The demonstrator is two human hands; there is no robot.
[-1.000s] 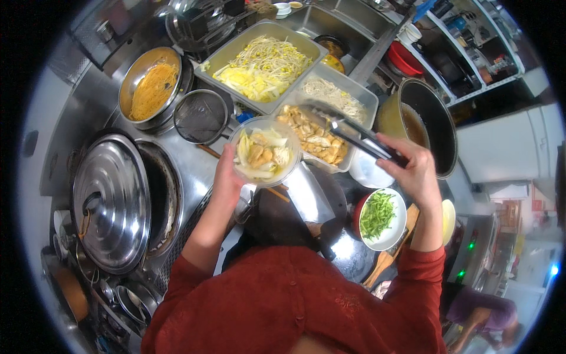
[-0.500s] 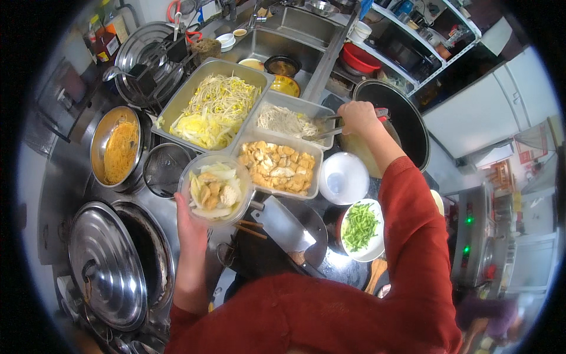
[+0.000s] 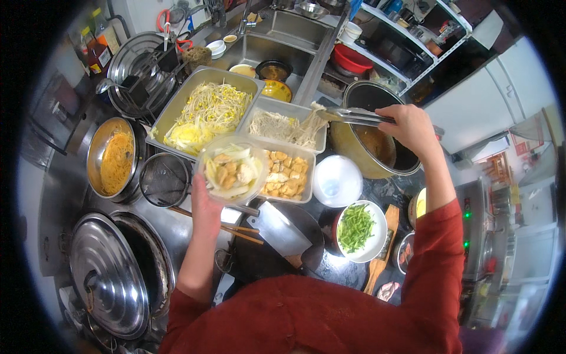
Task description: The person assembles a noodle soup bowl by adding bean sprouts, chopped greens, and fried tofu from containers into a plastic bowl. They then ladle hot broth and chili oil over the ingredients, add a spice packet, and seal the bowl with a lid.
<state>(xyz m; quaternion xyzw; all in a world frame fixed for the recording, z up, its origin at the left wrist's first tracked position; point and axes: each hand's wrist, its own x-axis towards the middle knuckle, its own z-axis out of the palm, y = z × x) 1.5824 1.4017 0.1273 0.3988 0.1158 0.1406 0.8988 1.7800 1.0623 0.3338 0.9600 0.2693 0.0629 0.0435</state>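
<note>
Clear, round plastic bowl [image 3: 207, 148] of golden chunks [image 3: 226, 171], gripped by the left hand [image 3: 206, 203]; at two o'clock from it, the right hand [image 3: 408, 124] grasps shiny metal tongs [image 3: 356, 117] pinching limp, shredded strands [image 3: 313, 125] over a rectangular tub [image 3: 321, 143]. Smooth steel counter [image 3: 154, 219] and domed lid [image 3: 112, 277] lie toward eight; steel sink [image 3: 299, 59], one o'clock; white shelving [image 3: 435, 58], two

Left of the clear bowl [image 3: 234, 196], the strands [image 3: 118, 162] are orange; beyond it, the sprouts [image 3: 213, 109] are cream with yellow heads; right of it, the chunks [image 3: 288, 177] are golden brown, the tongs [image 3: 356, 117] silver.
</note>
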